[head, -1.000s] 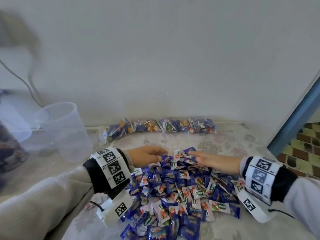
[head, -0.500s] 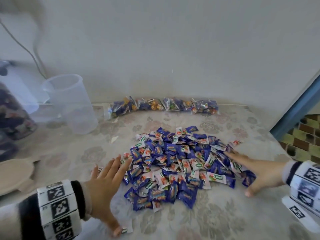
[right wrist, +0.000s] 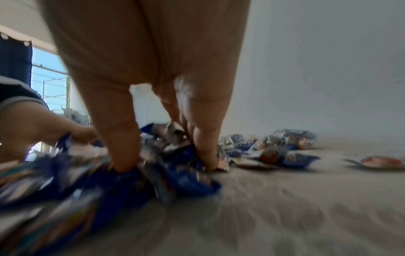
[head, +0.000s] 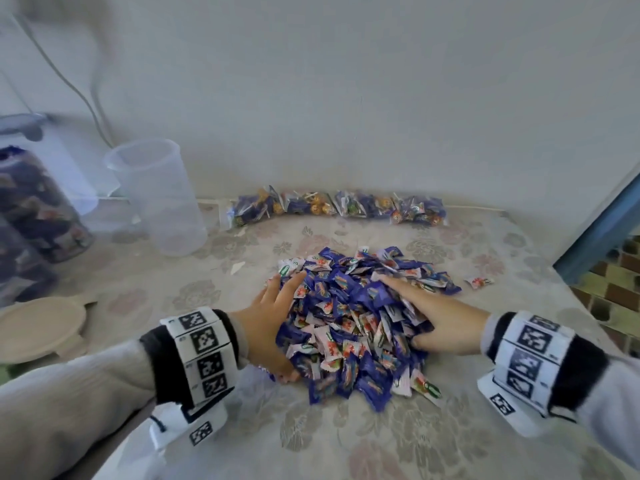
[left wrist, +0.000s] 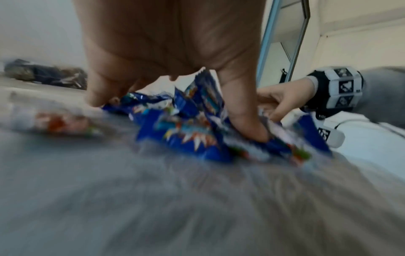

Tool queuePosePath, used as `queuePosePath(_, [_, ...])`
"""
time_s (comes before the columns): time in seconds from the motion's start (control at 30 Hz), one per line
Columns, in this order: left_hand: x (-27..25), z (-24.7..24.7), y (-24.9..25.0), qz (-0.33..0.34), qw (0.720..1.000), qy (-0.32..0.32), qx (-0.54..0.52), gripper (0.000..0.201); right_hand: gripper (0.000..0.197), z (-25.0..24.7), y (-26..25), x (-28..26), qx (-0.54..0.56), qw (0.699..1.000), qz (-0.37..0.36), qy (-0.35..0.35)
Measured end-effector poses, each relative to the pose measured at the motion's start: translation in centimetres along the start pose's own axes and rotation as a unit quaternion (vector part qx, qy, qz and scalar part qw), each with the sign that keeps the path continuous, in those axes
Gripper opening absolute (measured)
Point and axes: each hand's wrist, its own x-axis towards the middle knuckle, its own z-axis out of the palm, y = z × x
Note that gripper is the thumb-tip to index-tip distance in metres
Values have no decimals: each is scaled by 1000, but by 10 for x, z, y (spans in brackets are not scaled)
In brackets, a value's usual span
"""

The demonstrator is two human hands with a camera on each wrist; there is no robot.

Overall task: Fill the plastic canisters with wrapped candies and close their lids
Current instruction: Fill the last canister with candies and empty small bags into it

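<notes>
Both arms wear loose, pale grey ribbed sleeves ending in dark, near-black cuffs. Over each cuff sits a white wristband (head: pixel 200 355) built of flat panels, each printed with a square black-and-white coded marker; the right-side band (head: pixel 526 355) carries the same pattern. Under each wrist hangs a small white block (head: pixel 188 424) bearing one more such marker, with a thin dark cord running to it. The left hand (head: pixel 268 327) and right hand (head: pixel 438 318) are bare, without gloves.
</notes>
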Motion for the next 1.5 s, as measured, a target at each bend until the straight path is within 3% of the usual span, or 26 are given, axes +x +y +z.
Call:
queuePosePath(0.13, [3,-16,3,29,999,-37,-1,153,78,-19,0,6,27,997,-62,35])
queuePosePath(0.2, [6,-18,9,20,999,-26,1,145,84,-23,0,11,22,997,-66,29])
queuePosePath(0.3, [17,-13,21,0,999,-17,49,125,98,-19,-3,27,-60,996,-16,-62])
queuePosePath(0.37, [23,-8,31,-18,997,-15,79,119,105,-13,-10,37,-115,990,9,-85])
queuePosePath(0.53, [31,2,47,-40,990,21,135,107,109,-5,-16,53,-200,979,4,-35])
queuePosePath(0.77, [39,4,36,-7,990,107,95,73,80,-11,-15,59,-93,995,-11,-19])
queuePosePath(0.87, [42,-2,32,7,995,96,32,60,68,-17,-17,60,-62,998,-1,-15])
queuePosePath(0.97, [44,-8,29,14,995,91,-36,43,65,-22,-18,60,-40,999,11,-1])
queuePosePath(1.17, [43,-18,24,46,981,157,-102,11,64,-28,-23,55,0,998,26,65])
queuePosePath(1.37, [33,-35,9,81,967,202,-131,8,52,-39,-34,55,45,992,16,119])
queuePosePath(1.5, [16,-63,-1,113,944,267,-155,9,63,-43,-46,60,64,988,3,143])
